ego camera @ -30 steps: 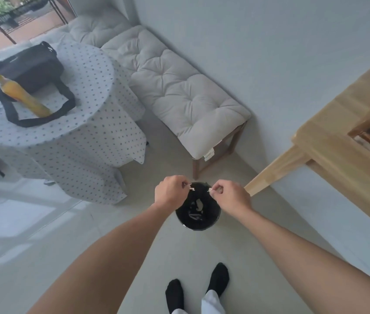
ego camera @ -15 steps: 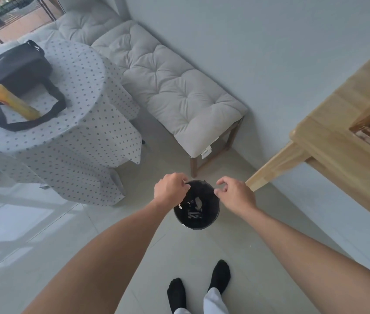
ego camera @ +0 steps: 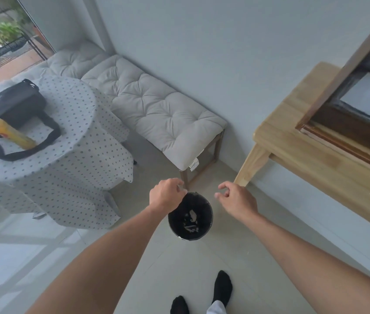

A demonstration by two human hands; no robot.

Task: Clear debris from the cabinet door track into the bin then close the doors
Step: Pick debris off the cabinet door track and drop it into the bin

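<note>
A small black bin [ego camera: 209,219] stands on the floor in front of my feet, with pale scraps of debris [ego camera: 192,215] lying inside it. My left hand [ego camera: 167,196] hovers over the bin's left rim, fingers curled in a loose fist with nothing visible in it. My right hand [ego camera: 236,199] hangs just right of the bin, fingers apart and empty. The wooden cabinet [ego camera: 310,146] stands at the right, and its dark door track [ego camera: 347,141] runs along the open front.
A cushioned bench [ego camera: 156,114] stands against the wall behind the bin. At the left is a round table [ego camera: 54,155] under a dotted cloth, bearing a black bag [ego camera: 9,103] and a yellow bottle [ego camera: 7,132]. Tiled floor lies around my feet.
Both hands held small pale scraps over the bin a second ago. They have since let them go and moved apart, the right hand opening. The view has lifted towards the cabinet.
</note>
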